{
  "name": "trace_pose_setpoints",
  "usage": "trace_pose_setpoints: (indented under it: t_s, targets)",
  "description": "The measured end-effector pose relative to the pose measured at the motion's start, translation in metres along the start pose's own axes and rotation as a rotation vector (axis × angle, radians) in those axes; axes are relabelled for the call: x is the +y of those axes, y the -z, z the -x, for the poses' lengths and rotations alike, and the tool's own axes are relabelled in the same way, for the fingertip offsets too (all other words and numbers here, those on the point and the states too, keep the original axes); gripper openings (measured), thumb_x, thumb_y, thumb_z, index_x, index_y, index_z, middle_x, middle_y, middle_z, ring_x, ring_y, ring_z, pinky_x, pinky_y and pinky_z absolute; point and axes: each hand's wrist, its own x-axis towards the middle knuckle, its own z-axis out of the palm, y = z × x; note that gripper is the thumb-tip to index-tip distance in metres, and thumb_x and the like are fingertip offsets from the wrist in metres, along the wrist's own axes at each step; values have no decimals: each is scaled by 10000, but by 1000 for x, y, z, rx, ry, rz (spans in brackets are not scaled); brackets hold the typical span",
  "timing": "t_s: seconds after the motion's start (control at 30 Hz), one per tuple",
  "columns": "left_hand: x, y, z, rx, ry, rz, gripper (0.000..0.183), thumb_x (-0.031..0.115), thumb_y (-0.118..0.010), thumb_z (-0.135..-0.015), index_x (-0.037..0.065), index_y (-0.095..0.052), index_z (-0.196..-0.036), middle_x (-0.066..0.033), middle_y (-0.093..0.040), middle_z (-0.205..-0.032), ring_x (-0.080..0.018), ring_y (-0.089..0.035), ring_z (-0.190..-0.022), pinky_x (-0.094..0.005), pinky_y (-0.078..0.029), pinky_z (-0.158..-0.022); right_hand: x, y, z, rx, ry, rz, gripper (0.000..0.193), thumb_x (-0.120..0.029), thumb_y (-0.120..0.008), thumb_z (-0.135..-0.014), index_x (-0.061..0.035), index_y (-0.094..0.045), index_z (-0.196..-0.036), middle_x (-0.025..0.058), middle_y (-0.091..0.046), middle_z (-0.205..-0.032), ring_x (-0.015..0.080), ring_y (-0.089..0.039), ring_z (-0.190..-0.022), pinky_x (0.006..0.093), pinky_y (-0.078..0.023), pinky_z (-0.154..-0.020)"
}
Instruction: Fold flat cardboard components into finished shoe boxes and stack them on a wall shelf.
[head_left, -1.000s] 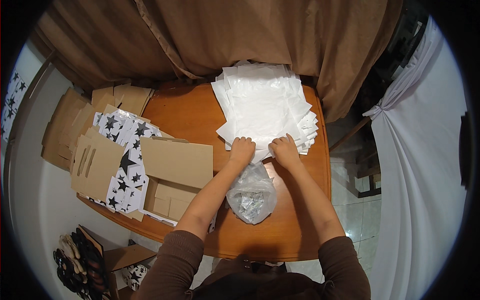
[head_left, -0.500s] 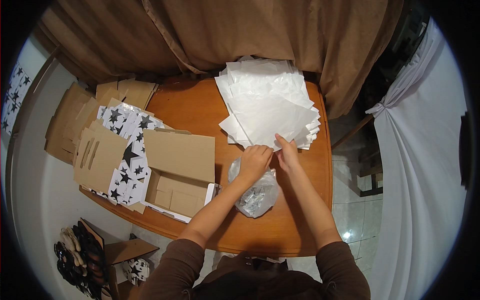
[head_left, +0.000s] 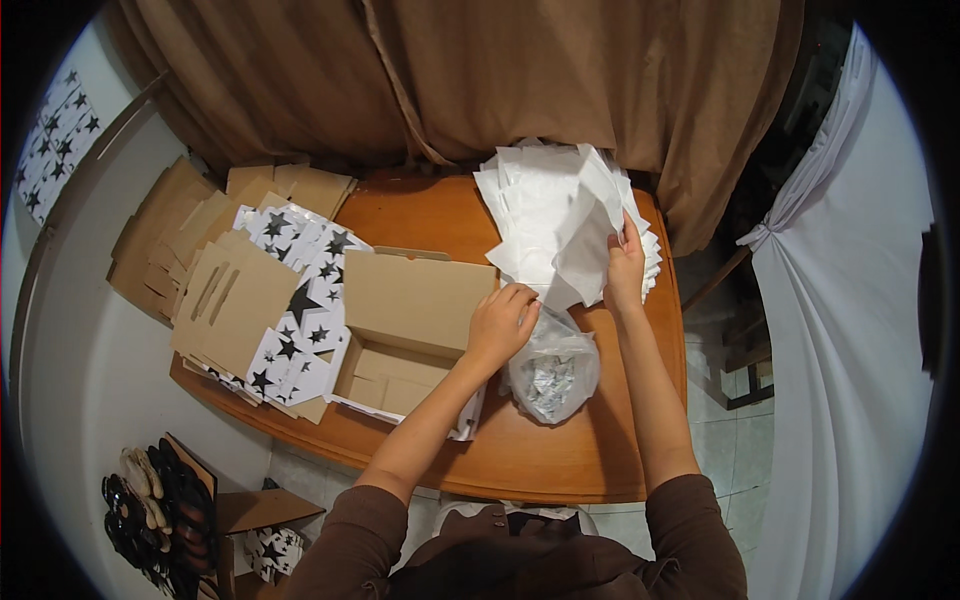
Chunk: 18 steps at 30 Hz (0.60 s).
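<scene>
A thin white sheet of paper [head_left: 585, 245] is partly lifted and bent above the stack of white paper [head_left: 525, 215] at the table's far right. My right hand [head_left: 625, 268] is closed on its right edge, thumb on the near side. My left hand [head_left: 502, 325] has its fingers curled and pinched at the sheet's near left corner. Just below the hands sits a clear plastic bag [head_left: 553, 375] with small silvery packets inside. Left of my left wrist stands an open cardboard box [head_left: 405, 300], brown inside, its raised lid leaning back.
Flattened star-print cardboard [head_left: 300, 300] and brown cardboard pieces [head_left: 230, 300] pile up on the left of the wooden table [head_left: 540, 470]. Brown curtains [head_left: 500, 80] hang behind it. Shoes [head_left: 160, 510] sit on a rack at lower left. White cloth [head_left: 830, 330] hangs at right.
My right hand has moved up and right, raising the sheet's right side off the stack. My hands have spread apart. The whole view has shifted, so the table things appear farther right.
</scene>
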Motion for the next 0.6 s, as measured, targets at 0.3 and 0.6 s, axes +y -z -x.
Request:
trace_pose_setpoints:
  t_s: [0.3, 0.6]
  targets:
    - [-80, 139, 39, 275, 104, 81, 186, 148, -537, -892, 25, -631, -996, -122, -626, -976, -283, -614, -872, -334, -484, -777, -32, -165, 67, -388, 36, -81, 469, 52, -418, -888, -11, -413, -1352, 92, -486, -1320, 146, -451, -1204, 273, -345, -1008]
    - [-224, 246, 105, 428, 498, 367, 355, 272, -518, -942, 14, -557, -1182, -83, -608, -1063, -146, -559, -949, -267, -431, -828, -3, -275, 144, -713, -142, -207, 478, 15, -488, -890, -49, -422, -1360, 70, -505, -1292, 129, -476, -1157, 278, -378, -975]
